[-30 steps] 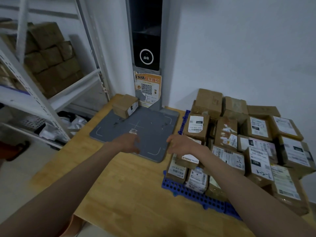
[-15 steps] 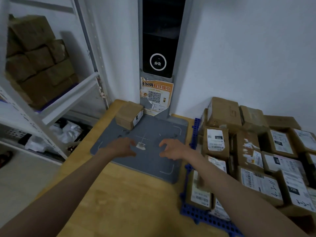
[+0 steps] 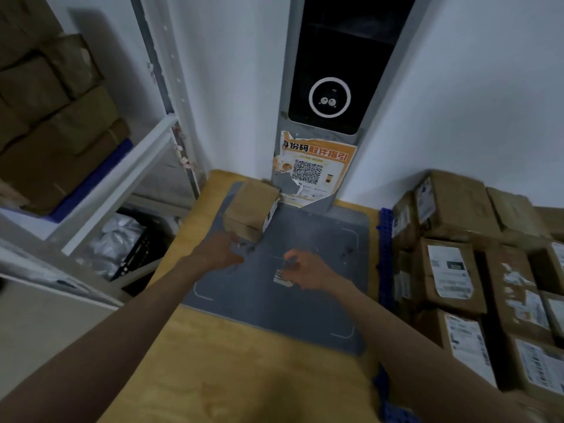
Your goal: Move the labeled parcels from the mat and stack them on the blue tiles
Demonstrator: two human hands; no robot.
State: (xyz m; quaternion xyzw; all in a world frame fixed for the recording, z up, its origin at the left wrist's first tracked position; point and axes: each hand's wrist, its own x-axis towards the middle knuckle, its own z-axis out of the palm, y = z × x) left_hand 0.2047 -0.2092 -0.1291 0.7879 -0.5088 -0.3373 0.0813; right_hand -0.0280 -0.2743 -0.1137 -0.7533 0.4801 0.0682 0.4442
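One brown cardboard parcel [image 3: 250, 210] with a white label on its right side sits at the far left corner of the grey mat [image 3: 305, 306]. My left hand [image 3: 218, 251] reaches over the mat's left part, its fingertips just short of the parcel's near corner, holding nothing. My right hand [image 3: 308, 271] hovers over the mat's middle with relaxed fingers, above a small white paper scrap [image 3: 281, 278]. Several labeled parcels [image 3: 451, 270] are stacked on the blue tiles [image 3: 385, 233] at the right.
The mat lies on a wooden table [image 3: 244, 377]. A scanner column [image 3: 332, 96] with an orange QR poster stands behind the mat against the wall. A white metal shelf [image 3: 122, 178] with brown boxes is at the left, silver bags beneath it.
Both hands have moved forward and left over the mat, away from the stacked parcels, toward the lone parcel. The camera has moved closer and tilted down.
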